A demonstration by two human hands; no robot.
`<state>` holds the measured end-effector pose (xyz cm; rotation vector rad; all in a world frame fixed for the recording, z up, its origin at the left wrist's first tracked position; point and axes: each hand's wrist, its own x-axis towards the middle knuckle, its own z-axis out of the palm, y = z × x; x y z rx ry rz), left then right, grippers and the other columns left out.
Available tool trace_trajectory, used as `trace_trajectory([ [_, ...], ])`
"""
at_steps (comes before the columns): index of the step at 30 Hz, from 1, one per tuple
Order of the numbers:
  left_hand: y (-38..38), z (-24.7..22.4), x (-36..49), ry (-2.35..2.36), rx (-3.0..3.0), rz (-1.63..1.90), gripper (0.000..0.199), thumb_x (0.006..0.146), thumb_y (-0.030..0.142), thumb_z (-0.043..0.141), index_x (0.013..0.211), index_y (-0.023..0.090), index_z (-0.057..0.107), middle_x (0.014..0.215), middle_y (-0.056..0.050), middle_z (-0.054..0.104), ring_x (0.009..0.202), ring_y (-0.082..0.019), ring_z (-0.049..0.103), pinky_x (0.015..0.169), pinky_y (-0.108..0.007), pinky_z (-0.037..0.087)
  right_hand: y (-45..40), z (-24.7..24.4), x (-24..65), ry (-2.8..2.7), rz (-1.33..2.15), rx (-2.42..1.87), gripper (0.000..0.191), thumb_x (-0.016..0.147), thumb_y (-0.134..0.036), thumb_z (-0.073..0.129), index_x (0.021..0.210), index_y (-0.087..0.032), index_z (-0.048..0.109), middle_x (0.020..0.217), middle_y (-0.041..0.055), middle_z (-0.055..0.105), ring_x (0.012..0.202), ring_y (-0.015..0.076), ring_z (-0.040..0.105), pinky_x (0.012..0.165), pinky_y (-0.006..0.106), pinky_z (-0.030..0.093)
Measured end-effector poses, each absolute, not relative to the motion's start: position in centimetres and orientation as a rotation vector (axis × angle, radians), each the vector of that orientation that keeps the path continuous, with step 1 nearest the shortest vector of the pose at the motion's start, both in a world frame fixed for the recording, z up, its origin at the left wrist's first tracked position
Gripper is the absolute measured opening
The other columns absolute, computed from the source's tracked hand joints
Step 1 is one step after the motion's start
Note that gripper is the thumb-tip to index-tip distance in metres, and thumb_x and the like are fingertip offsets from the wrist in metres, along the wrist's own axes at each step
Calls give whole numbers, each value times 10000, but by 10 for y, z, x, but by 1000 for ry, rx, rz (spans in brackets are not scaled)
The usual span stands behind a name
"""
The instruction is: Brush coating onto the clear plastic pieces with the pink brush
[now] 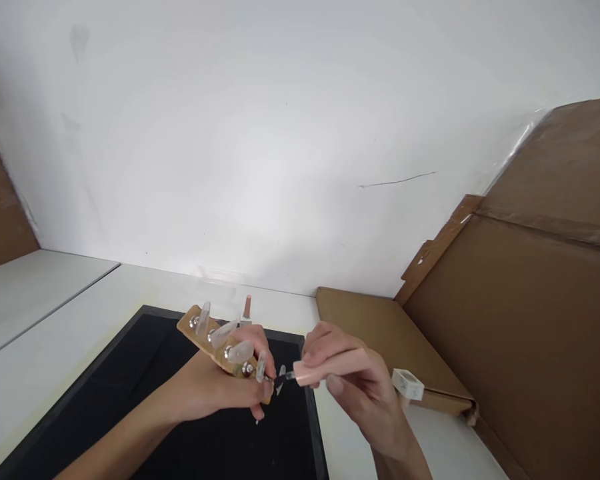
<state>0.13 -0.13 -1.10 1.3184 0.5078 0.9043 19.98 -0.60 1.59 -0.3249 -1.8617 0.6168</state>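
Carefully, we pinch a flat tan wooden strip (200,337) in our left hand (225,390); along it, translucent, glossy oval nail tips (241,352) stand on round silver metal mounts (228,352). Our right hand (353,393) clasps a smooth pale pink cylindrical cap (333,367), whose thin dark brush (281,380) points at the strip's near end, beside our left fingertips. Beyond our left grip stands a pink-capped bottle (247,307).

pink cap (333,367), black mat (215,447), brown cardboard (535,313), white wall (280,133)
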Motion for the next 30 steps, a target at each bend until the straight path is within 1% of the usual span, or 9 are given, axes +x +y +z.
trace_trajectory([
  [4,-5,-6,1,510,1359,892,140,698,19,653,709,159,655,764,18,551,630,-99,606,551,-197,566,-4,19,202,-1818,632,-416,176,951,-214,537,929,-244,708,850,41,650,732,153,595,580,275,478],
  [8,-4,-7,0,524,1381,898,125,715,35,658,711,160,652,772,20,549,608,-89,614,560,-196,567,-6,20,202,-1852,637,-302,165,941,-315,550,926,-278,710,775,20,658,673,151,600,563,280,488],
  [10,-4,-8,-1,520,1396,894,113,719,46,660,720,160,654,783,15,550,615,-97,622,560,-201,568,-7,21,201,-1882,650,-296,170,933,-322,560,924,-268,721,750,25,662,649,153,598,557,287,489],
  [16,-5,-9,1,546,1314,934,97,687,72,691,683,157,645,739,17,543,605,-99,589,534,-198,556,-3,16,204,-1806,678,-422,172,947,-247,546,915,-249,715,856,40,639,689,140,579,527,254,465],
  [20,-3,-10,3,538,1224,945,89,682,122,724,663,159,645,701,16,543,598,-102,568,510,-191,535,-4,9,204,-1780,691,-329,155,941,-337,541,922,-312,693,829,11,642,645,135,569,478,234,474],
  [22,-3,-11,3,529,1185,929,91,690,152,736,671,160,647,679,11,549,594,-106,565,507,-192,526,-5,8,202,-1781,698,-323,153,928,-359,554,900,-310,696,809,12,654,627,137,575,461,232,481],
  [24,-3,-12,3,519,1148,907,104,696,186,747,679,160,648,668,7,553,584,-107,563,500,-192,515,-4,8,201,-1772,699,-384,164,919,-336,573,858,-270,710,809,29,662,601,132,577,458,236,487],
  [27,-6,-11,3,506,1087,891,142,673,217,776,682,156,648,675,7,548,585,-106,554,490,-185,498,1,8,202,-1698,650,-527,190,914,-304,584,801,-229,717,838,39,661,524,99,535,461,244,489],
  [30,-10,-8,5,507,995,906,184,646,225,803,690,151,640,689,13,533,603,-97,529,496,-172,485,3,8,203,-1593,552,-655,156,903,-300,592,873,-247,735,926,46,666,531,93,514,497,259,505],
])
